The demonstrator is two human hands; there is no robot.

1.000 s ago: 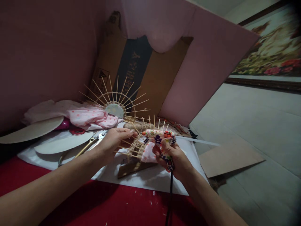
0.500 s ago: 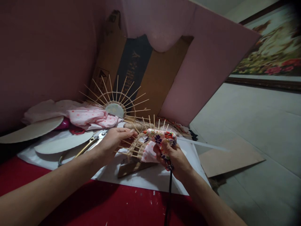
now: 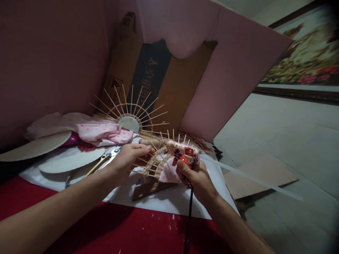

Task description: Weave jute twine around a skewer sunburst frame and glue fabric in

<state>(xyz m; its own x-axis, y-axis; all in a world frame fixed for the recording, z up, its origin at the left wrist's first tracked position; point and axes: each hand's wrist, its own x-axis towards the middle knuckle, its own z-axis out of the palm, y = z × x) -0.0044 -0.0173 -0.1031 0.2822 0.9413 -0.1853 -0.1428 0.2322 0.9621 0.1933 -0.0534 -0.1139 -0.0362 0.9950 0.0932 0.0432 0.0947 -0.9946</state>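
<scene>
- Woven sunburst frame (image 3: pixel 153 163), twine ring with skewers, is held above the worktop (image 3: pixel 164 203) between both hands.
- Left hand (image 3: pixel 127 160) pinches its rim.
- Right hand (image 3: pixel 194 176) clenches a floral glue gun (image 3: pixel 182 152), nozzle touching the ring.
- Scissors (image 3: pixel 102 161) lie just left.

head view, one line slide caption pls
Right hand aims floral glue gun at twine-wrapped skewer craft held by left hand.

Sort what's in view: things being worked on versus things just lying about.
In hand: woven stick piece held by the left hand; glue gun gripped by the right hand.
Lying about: scissors, finished sunburst mirror, pink cloth, cardboard sheet.
</scene>
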